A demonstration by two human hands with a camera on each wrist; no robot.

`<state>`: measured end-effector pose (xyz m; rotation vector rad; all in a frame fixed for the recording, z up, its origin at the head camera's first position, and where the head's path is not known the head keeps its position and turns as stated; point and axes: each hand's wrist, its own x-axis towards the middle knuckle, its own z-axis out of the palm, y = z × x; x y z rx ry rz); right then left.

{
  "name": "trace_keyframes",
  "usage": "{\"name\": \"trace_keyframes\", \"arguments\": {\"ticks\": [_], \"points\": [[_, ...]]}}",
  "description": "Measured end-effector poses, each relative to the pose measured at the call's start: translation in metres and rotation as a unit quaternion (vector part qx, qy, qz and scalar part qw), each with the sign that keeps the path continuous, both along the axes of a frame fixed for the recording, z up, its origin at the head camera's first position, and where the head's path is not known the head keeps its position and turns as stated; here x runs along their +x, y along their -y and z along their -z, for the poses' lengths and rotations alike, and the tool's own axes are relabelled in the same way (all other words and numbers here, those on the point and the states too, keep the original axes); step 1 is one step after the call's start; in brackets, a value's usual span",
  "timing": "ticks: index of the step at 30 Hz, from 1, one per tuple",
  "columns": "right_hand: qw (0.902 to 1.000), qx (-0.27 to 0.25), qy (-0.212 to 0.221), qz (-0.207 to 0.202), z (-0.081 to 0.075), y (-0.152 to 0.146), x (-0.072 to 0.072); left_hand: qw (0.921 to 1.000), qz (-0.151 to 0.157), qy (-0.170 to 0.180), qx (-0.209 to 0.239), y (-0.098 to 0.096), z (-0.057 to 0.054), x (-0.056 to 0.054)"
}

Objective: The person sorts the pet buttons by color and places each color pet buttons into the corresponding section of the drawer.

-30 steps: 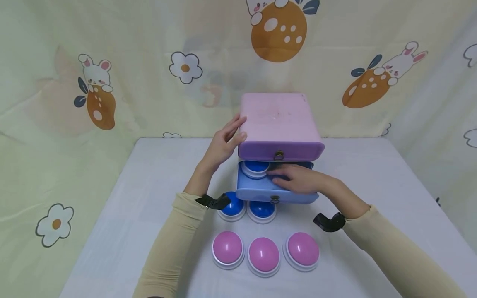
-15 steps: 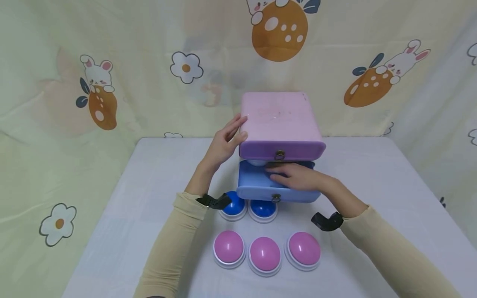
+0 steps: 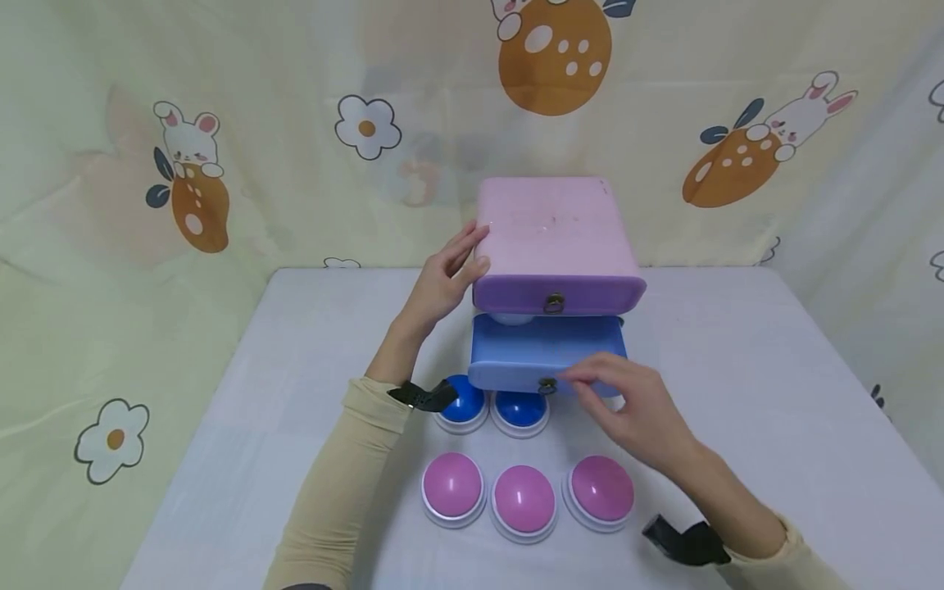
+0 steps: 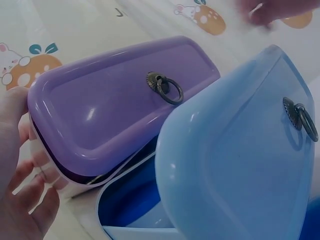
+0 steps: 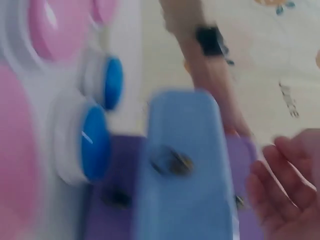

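A pink drawer box point(image 3: 553, 221) stands at the back of the table, its upper purple drawer point(image 4: 115, 100) pushed in. Below it a light blue drawer point(image 3: 509, 375) with a brass ring handle point(image 4: 306, 120) is pulled out. Deep inside sits a blue dome button point(image 4: 137, 202); only its pale base edge shows in the head view. My left hand point(image 3: 438, 283) rests against the box's left side, fingertips at the top edge. My right hand point(image 3: 637, 406) is at the drawer's front, right of the handle. In the right wrist view its loosely bent fingers point(image 5: 275, 192) hold nothing.
Two blue dome buttons point(image 3: 522, 410) stand on the table point(image 3: 324, 352) just before the drawer. Three pink dome buttons point(image 3: 524, 500) form a row nearer me. A printed cloth point(image 3: 295, 188) hangs behind the table.
The blue button in the drawer has slid back under the box. My right hand has come out of the drawer, toward me and to the right. My left hand stays put.
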<state>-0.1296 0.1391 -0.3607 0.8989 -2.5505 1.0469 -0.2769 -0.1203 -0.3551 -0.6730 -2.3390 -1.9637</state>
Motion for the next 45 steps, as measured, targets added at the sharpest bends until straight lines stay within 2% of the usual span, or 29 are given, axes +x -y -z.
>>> {"name": "trace_keyframes", "arguments": {"ticks": [1, 3, 5, 8, 11, 17, 23, 27, 30, 34, 38, 45], "points": [[0.9998, -0.01, -0.011, 0.011, 0.006, 0.001, 0.007, 1.0, -0.002, -0.001, -0.002, -0.001, 0.003, -0.003], [0.9994, 0.001, -0.006, 0.035, 0.019, 0.005, 0.018, 1.0, -0.007, -0.004, -0.005, -0.001, 0.007, -0.007], [0.996, 0.054, 0.024, 0.067, 0.031, 0.008, 0.022, 0.9999, -0.014, -0.007, -0.007, -0.001, 0.008, -0.008], [0.9827, 0.14, 0.079, 0.093, 0.049, 0.009, 0.02, 0.9998, -0.018, -0.008, -0.004, -0.001, 0.008, -0.007], [0.9736, 0.177, 0.118, 0.082, 0.065, 0.006, 0.011, 0.9998, -0.015, -0.008, 0.001, -0.002, 0.009, -0.006], [0.9731, 0.175, 0.149, 0.017, 0.087, 0.007, -0.008, 0.9998, -0.018, -0.003, -0.003, -0.002, 0.011, -0.003], [0.9669, 0.186, 0.174, -0.007, 0.092, 0.012, -0.02, 0.9997, -0.017, 0.013, -0.014, -0.003, 0.01, -0.002], [0.9618, 0.196, 0.191, -0.007, 0.093, 0.016, -0.024, 0.9998, -0.014, 0.012, -0.013, -0.004, -0.005, 0.009], [0.9614, 0.195, 0.194, 0.009, 0.096, 0.019, -0.025, 0.9997, -0.015, 0.011, -0.017, -0.005, -0.017, 0.018], [0.9658, 0.192, 0.172, 0.026, 0.103, 0.026, -0.024, 0.9995, -0.018, 0.014, -0.02, -0.005, -0.019, 0.021], [0.9674, 0.187, 0.165, 0.043, 0.106, 0.031, -0.024, 0.9996, -0.017, 0.015, -0.016, -0.004, -0.018, 0.019], [0.9659, 0.155, 0.198, 0.06, 0.102, 0.032, -0.023, 0.9997, -0.017, 0.014, -0.004, -0.004, 0.007, -0.003]]}}
